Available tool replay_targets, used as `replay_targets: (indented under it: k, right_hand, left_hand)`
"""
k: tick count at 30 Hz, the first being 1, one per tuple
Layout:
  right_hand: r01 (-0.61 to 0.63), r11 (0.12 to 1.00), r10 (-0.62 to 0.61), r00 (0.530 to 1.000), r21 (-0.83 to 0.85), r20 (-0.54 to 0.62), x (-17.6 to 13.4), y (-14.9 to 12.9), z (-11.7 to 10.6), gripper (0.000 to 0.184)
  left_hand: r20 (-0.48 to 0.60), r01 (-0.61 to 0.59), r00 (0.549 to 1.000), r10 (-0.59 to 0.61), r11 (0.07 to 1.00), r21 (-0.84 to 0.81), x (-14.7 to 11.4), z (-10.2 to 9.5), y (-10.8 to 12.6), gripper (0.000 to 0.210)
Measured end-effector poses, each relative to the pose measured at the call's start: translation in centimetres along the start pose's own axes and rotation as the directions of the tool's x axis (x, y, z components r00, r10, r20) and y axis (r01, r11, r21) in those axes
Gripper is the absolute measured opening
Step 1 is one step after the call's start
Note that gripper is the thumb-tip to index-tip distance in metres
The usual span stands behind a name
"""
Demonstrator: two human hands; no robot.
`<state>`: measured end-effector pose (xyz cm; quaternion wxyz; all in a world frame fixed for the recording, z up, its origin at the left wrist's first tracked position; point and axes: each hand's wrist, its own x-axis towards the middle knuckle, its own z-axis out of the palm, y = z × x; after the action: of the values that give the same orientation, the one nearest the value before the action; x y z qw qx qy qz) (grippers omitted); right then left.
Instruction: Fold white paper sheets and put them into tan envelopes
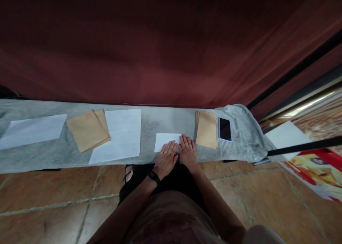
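A folded white sheet of paper (166, 139) lies in front of me on the grey cloth. My left hand (167, 158), with a dark band on its wrist, rests flat on the paper's near edge, fingers stretched out. Beside it, my right hand (187, 152) lies flat at the paper's right end, fingers extended. The thumbs almost meet, and the hands cover the near right part of the sheet. Just right of my right hand is a stack of brown envelopes (207, 130).
A phone (224, 129) lies right of the stack. Leftward are large white sheets (124, 133), more brown envelopes (88, 131) and another white paper (33, 130). The grey cloth (168, 121) covers a narrow table against a dark red curtain (165, 73). A printed red and yellow box (315, 169) stands at right.
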<state>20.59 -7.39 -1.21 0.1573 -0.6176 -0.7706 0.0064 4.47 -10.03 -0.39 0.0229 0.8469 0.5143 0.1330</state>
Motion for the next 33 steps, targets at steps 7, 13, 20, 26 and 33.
replay_targets:
  k: [7, 13, 20, 26, 33]
  right_hand:
    - [-0.019, 0.999, 0.019, 0.999, 0.025, -0.026, 0.0, -0.1, 0.1, 0.052]
    - [-0.017, 0.999, 0.018, 0.999, 0.038, -0.030, 0.1, -0.1, -0.1, 0.053]
    - [-0.030, 0.997, 0.034, 0.998, 0.070, -0.055, 0.2, -0.3, -0.4, 0.051]
    - [0.275, 0.931, -0.296, 0.954, 0.241, 0.054, 0.1, -2.3, -1.1, 0.047]
    - [0.288, 0.944, -0.303, 0.950, 0.162, 0.078, 0.1, -1.9, -0.9, 0.050]
  left_hand:
    - [0.019, 0.124, 0.992, -0.124, 0.992, 0.000, 1.7, 0.1, -1.7, 0.059]
    - [-0.005, 0.231, 0.973, -0.231, 0.973, 0.020, 1.9, 0.1, -4.0, 0.066]
    - [-0.025, 0.275, 0.961, -0.274, 0.960, 0.055, 1.6, -0.1, -4.9, 0.069]
    - [-0.020, 0.269, 0.963, -0.268, 0.962, 0.055, 1.7, 0.0, -5.1, 0.062]
    - [-0.024, 0.262, 0.965, -0.261, 0.964, 0.042, 1.6, -0.1, -5.0, 0.060]
